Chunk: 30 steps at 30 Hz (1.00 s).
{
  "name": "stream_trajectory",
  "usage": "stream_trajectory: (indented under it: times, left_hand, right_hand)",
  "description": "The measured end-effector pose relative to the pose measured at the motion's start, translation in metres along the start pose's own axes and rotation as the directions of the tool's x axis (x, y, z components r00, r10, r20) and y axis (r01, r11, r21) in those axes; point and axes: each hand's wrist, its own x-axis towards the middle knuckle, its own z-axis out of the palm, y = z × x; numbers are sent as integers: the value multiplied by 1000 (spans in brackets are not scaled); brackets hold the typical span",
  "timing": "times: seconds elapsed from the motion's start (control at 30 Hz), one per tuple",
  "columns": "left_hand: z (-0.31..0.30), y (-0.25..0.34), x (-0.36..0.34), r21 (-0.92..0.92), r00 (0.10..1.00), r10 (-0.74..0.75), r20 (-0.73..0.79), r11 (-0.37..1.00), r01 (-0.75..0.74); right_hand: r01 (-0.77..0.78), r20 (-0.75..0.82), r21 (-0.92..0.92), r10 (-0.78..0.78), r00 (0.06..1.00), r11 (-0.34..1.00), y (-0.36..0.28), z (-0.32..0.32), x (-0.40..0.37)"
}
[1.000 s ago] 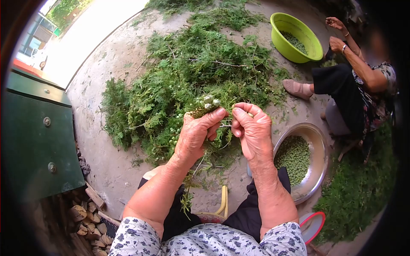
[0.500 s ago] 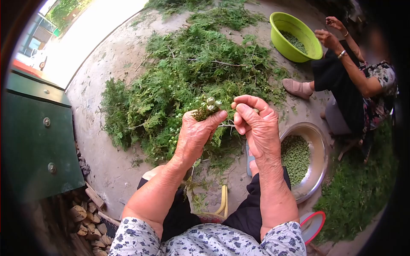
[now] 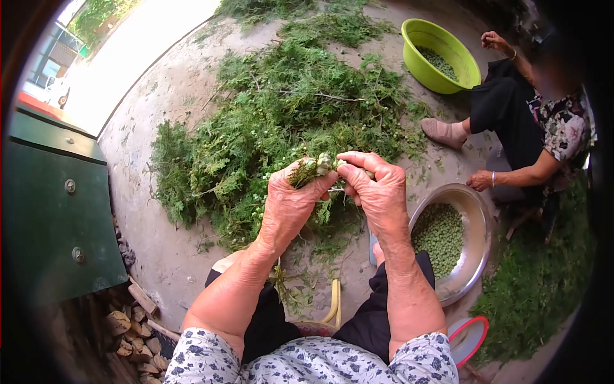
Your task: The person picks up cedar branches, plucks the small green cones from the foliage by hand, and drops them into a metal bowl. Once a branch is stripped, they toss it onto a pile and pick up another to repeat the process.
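My left hand is closed on a conifer sprig, its thumb pressed along the scaly green leaves. Pale green seed cones sit at the tip of this sprig, between my two hands. My right hand meets the tip from the other side, thumb and forefinger pinched on a pale cone; the curled fingers partly hide what else lies in that palm. Beneath both hands spreads a big heap of cut conifer branches. Right of my right wrist stands a metal basin holding many small green cones.
A lime-green tub with cones stands at the far right, beside a seated person. Green metal panels and chopped firewood are on the left. A red-rimmed container is by my right elbow. More greenery lies at right.
My right hand has moved left and now meets the sprig tip in my left hand. The other person has lowered one hand toward the metal basin and leans back.
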Motion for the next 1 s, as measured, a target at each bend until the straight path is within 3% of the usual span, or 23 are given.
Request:
stream_trajectory:
  times: [0.13, 0.2, 0.23, 0.3, 0.4, 0.57, 0.63, 0.87, 0.9, 0.93, 0.97, 1.0]
  left_hand:
    - [-6, -3, 1, 22, 1000, -22, -1, 1000, 22]
    - [-6, 1, 0, -86, 992, -128, -3, 988, 128]
    - [-6, 5, 0, -85, 992, -128, -3, 988, 127]
    - [-6, 12, 0, -250, 957, -291, 24, 925, 287]
    - [-5, 10, 2, -190, 966, -257, 29, 947, 258]
    - [-6, 11, 1, -222, 967, -254, 33, 941, 255]
    - [-7, 9, 2, -233, 969, -247, 26, 941, 246]
    - [-4, 10, 1, -150, 977, -215, -1, 966, 213]
    - [-4, 10, 2, -137, 977, -212, 16, 968, 212]
    - [-5, 11, 2, -137, 977, -212, 16, 968, 212]
    - [-7, 13, 2, -228, 958, -276, 71, 931, 285]
    - [-9, 14, 2, -311, 934, -333, 132, 880, 358]
  right_hand:
    - [12, 46, -10, -11, 999, 1000, -2, -2, 0]
    - [-233, 139, 234, 205, 969, 944, -2, -6, 0]
    - [-233, 140, 234, 204, 969, 944, -2, -7, 1]
    - [-254, 123, 488, 223, 967, 835, -1, -9, 3]
    - [-253, 141, 570, 210, 967, 782, -2, -14, 9]
    - [-223, 135, 565, 178, 975, 794, -4, -15, 8]
    - [-231, 250, 379, 142, 958, 896, -7, -17, 5]
    - [-150, 268, 79, 124, 955, 985, -11, -11, 2]
    - [-151, 268, 79, 125, 955, 985, -9, -13, 2]
    - [-263, 307, 188, 198, 931, 946, -5, -16, 3]
    - [-372, 353, 288, 263, 898, 883, -2, -18, 3]
    - [-371, 353, 287, 263, 898, 883, -2, -18, 3]
